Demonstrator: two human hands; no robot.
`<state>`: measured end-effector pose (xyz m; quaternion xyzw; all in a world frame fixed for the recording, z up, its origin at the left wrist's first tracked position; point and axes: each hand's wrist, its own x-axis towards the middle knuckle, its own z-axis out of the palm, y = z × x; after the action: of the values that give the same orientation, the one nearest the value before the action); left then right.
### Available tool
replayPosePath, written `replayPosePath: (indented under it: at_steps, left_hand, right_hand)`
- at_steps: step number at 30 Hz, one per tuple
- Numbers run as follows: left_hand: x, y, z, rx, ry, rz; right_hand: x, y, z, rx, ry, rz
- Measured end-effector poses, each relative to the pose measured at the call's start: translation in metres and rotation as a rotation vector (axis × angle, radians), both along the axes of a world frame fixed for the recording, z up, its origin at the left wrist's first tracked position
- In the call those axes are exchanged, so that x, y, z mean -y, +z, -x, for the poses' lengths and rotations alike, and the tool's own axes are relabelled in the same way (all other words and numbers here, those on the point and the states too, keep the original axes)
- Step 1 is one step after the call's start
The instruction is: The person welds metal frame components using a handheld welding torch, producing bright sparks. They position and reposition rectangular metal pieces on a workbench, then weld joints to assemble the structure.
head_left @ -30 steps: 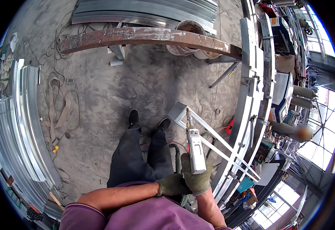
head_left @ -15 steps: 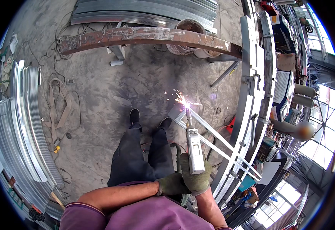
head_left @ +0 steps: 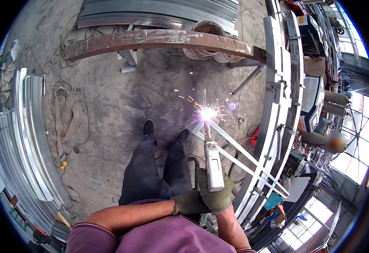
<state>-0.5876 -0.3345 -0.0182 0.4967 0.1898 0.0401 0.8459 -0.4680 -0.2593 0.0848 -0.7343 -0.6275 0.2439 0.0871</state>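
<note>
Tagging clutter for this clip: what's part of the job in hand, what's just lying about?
In use:
olive-gloved right hand
boxy grey-white handheld torch it holds
silver straight metal tubing by the bright sparks

Lying about:
flat tan fabric strap
long silver metal profiles stacked at left

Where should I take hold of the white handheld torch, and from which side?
Probably by the rear of the torch, from the person's side, where the gloved right hand holds it. The long, boxy body gives a broad grip there, while the slim nozzle points away and ends in bright sparks, so keep off the front.
</note>
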Motion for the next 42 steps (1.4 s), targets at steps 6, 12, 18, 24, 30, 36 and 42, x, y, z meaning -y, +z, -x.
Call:
replayPosePath:
  at_steps: [6,12,18,24,30,36,42]
  left_hand:
    - [0.002,-0.003,0.001,0.024,-0.004,-0.010]
    - [-0.001,0.000,0.002,0.008,-0.063,0.016]
    - [0.000,0.000,0.003,0.031,-0.047,0.036]
    - [-0.004,0.003,0.004,0.016,-0.106,-0.011]
    - [0.003,-0.002,0.003,0.025,-0.133,-0.040]
    - [0.002,0.002,0.005,-0.004,-0.116,-0.042]
    - [-0.003,0.010,0.008,0.142,-0.081,-0.053]
  right_hand:
    - [0.000,0.002,0.000,0.015,0.026,0.050]
    - [0.010,0.000,-0.003,0.031,0.012,0.140]
    - [0.007,0.002,0.000,0.014,-0.016,0.084]
    - [0.003,0.004,0.005,0.013,0.000,-0.004]
    - [0.006,0.003,0.005,0.022,0.010,-0.005]
    - [0.020,-0.002,-0.002,0.058,-0.019,0.183]
    - [0.031,0.002,-0.008,0.027,0.063,0.030]
